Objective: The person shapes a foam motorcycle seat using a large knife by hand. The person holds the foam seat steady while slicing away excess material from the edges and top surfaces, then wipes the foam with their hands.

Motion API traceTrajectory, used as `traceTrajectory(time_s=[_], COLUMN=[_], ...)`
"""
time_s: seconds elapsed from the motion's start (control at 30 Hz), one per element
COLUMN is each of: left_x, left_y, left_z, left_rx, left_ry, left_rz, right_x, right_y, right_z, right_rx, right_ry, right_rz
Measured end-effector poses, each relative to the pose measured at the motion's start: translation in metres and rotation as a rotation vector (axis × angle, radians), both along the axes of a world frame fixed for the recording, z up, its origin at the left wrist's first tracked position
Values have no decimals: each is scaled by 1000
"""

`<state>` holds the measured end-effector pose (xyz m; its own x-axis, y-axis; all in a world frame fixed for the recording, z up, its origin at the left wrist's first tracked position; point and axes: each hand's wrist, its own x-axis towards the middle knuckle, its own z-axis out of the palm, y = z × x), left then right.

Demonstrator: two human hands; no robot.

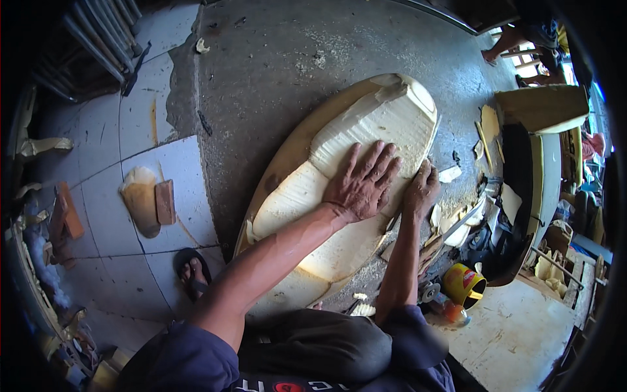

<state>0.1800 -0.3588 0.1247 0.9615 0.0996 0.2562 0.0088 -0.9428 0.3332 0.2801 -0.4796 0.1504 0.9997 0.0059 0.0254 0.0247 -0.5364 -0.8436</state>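
In front of me lies a long, rounded block of foam (281,212), shaped like a seat pad. Its freshly cut faces are cream and ridged, while the outer skin along its left side is brown. My left hand (364,181) rests flat on the upper face, fingers spread. At the block's right edge is my right hand (421,189), its fingers curled and closed against the rim. Whatever may be inside that grip is hidden. A dark, thin edge shows beside the right wrist, too little of it to name.
Foam scraps (457,235) and dark cloth pieces litter the floor at right, near a yellow cup (465,285). A brick-red block (165,202) lies against a foam offcut (140,199) on the left tiles. My sandalled foot (192,273) is nearby. Another person's leg (506,47) shows far right.
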Motion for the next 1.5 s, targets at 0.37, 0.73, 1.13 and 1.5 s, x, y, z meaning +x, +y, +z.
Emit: traceTrajectory(time_s=[0.37, 0.73, 1.13, 1.5], left_x=[1, 2, 4, 3], left_y=[-3, -8, -1, -9], left_z=[-2, 2, -5, -5], left_rx=[-60, -35, -34, -65], left_ry=[-79, -6, -58, -34], left_rz=[15, 15, 57, 24], right_x=[-2, -38, 41, -5], right_y=[-13, -31, 21, -7], right_z=[-7, -16, 2, -11], right_rx=[103, -123, 28, 27], right_ry=[-26, -211, -92, -236], right_rz=[88, 128, 149, 142])
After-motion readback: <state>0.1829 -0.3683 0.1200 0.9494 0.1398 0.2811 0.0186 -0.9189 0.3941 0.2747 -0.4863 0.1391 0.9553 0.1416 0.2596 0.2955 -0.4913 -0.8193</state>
